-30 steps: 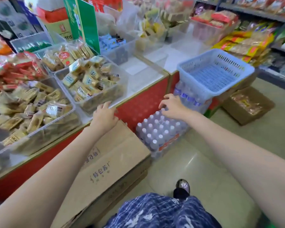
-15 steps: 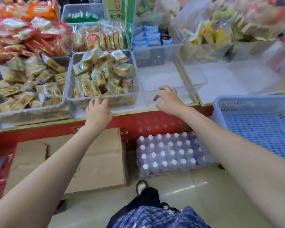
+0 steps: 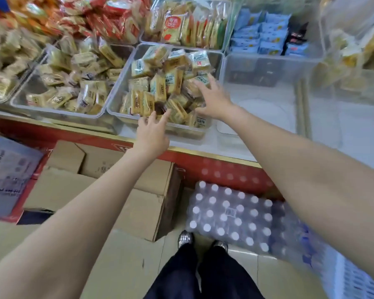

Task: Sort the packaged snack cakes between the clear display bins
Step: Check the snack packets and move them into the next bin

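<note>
Both hands reach into the middle clear bin of snack cakes; nothing grasped yet.

Left hand hovers over the bin's near rim, fingers straight and released. Right hand is spread over the cakes at the bin's right side, also released, likely about to pick mismatched packs. The neighbouring bin to the left holds similar cakes; the bin to the right looks empty, probably the destination on the worktop.

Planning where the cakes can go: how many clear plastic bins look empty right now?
1: the empty clear plastic bin directly right of the cake-filled clear bin both hands reach into. Blurred bins farther right may hide more.
</note>
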`<state>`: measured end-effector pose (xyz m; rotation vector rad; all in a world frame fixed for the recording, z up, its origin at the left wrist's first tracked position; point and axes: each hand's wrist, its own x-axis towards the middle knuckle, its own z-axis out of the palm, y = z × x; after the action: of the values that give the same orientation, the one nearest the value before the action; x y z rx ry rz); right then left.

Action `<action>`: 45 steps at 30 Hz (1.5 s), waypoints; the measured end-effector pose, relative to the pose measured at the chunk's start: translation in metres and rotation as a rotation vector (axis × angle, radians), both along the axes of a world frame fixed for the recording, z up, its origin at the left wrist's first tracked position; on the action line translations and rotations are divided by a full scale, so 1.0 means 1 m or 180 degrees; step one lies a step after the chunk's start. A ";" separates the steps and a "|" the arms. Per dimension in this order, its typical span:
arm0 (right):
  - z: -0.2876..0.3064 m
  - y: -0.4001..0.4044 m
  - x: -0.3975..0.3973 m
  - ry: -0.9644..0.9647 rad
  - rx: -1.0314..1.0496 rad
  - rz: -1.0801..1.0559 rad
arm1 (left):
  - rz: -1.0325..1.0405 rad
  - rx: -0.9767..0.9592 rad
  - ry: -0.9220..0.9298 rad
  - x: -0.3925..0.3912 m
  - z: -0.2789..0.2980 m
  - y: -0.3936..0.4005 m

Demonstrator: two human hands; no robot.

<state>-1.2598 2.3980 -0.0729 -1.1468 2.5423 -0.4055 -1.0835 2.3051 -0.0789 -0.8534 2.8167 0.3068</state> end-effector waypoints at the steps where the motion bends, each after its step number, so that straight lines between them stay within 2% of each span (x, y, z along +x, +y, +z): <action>1: -0.004 -0.007 -0.008 -0.0019 0.0141 -0.0003 | 0.0000 -0.0061 -0.0029 -0.002 -0.002 0.001; 4: -0.012 -0.016 -0.021 0.0000 0.0368 0.0068 | -0.0001 -0.0224 -0.0139 -0.004 -0.004 0.003; 8: -0.019 0.002 -0.020 0.0021 0.0312 0.0284 | 0.0045 -0.0351 -0.0265 -0.005 -0.005 0.013; 12: -0.022 0.017 -0.029 -0.0539 -0.0141 0.0534 | 0.0057 -0.0433 -0.0365 -0.015 0.003 0.015; 15: -0.013 0.015 -0.038 -0.0900 -0.0734 0.0149 | 0.0078 -0.0371 -0.0440 -0.025 0.012 0.013; 17: -0.011 0.008 -0.042 -0.0771 -0.0931 -0.0015 | 0.0105 -0.0356 -0.0426 -0.033 0.016 0.010; 20: -0.013 -0.006 -0.042 -0.0213 -0.0227 0.0257 | 0.0199 -0.0343 -0.0392 -0.039 0.022 0.002; 22: -0.018 -0.013 -0.041 -0.0042 0.0008 0.0284 | 0.0325 -0.0380 -0.0348 -0.041 0.026 -0.004; 25: -0.023 -0.011 -0.038 0.0111 -0.0263 0.0045 | 0.0375 -0.0383 0.0038 -0.043 0.026 -0.014; 27: -0.023 -0.001 -0.032 0.0054 -0.0502 -0.0010 | 0.0236 0.0037 0.0505 -0.044 0.025 -0.020; 29: -0.018 0.011 -0.024 -0.0045 -0.0850 0.0034 | 0.0184 0.0906 0.0986 -0.049 0.024 -0.026; 32: -0.001 0.023 -0.017 -0.0092 -0.1377 0.0102 | 0.0696 0.2561 0.1477 -0.061 0.027 -0.029; 34: 0.009 0.028 -0.017 -0.0054 -0.1572 0.0109 | 0.0939 0.3229 0.1523 -0.071 0.031 -0.030; 36: 0.019 0.032 -0.018 -0.0504 -0.1617 -0.0095 | 0.0984 0.3444 0.1588 -0.076 0.036 -0.031; 38: 0.028 0.038 -0.016 -0.1592 -0.1820 -0.0777 | 0.1022 0.3628 0.1688 -0.079 0.041 -0.035; 40: 0.030 0.044 -0.015 -0.2619 -0.2408 -0.1488 | 0.1021 0.3839 0.1702 -0.078 0.046 -0.038; 41: 0.031 0.045 -0.015 -0.2792 -0.2589 -0.1637 | 0.1008 0.3910 0.1697 -0.078 0.048 -0.039; 45: 0.038 0.041 -0.010 -0.2868 -0.2599 -0.1595 | 0.0979 0.3820 0.1764 -0.073 0.053 -0.040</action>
<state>-1.2693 2.4394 -0.0347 -0.2955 1.7837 -1.7282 -1.1570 2.2649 -0.0264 -0.8996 2.1201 2.2161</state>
